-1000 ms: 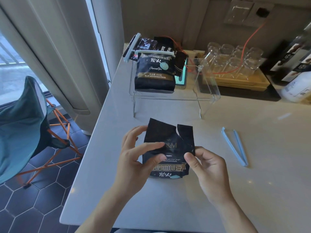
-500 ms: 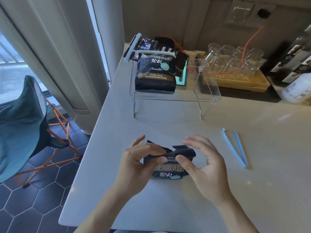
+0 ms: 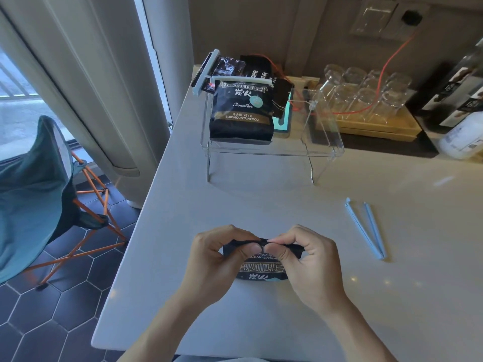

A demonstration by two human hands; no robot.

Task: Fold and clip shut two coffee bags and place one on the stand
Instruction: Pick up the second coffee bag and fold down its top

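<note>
Two hands are seen low over a pale, smooth countertop [image 3: 261,199]. The left hand [image 3: 217,259] and the right hand [image 3: 311,262] are both pinched on the folded top edge of a dark coffee bag [image 3: 261,269], thumbs meeting at the middle of the fold, fingers curled over the back. The bag lies on the counter near its front edge, its white lettering turned toward the camera.

An open light-blue clip [image 3: 366,228] is laid on the counter to the right, apart from the bag. Farther back a clear acrylic stand [image 3: 324,145] is set on the surface, and a second coffee bag [image 3: 241,113] stands upright on its left part, a pale clip [image 3: 241,80] across its top. More dark packets are stacked behind it. Upturned glasses [image 3: 366,92] are grouped on a wooden tray [image 3: 379,128] at the back wall, with an orange cable [image 3: 386,61] draped across them. Left of the counter, pale curtains [image 3: 78,74], a hexagon-tiled dark floor [image 3: 52,322] and a teal folding chair [image 3: 34,194] with orange legs are visible.
</note>
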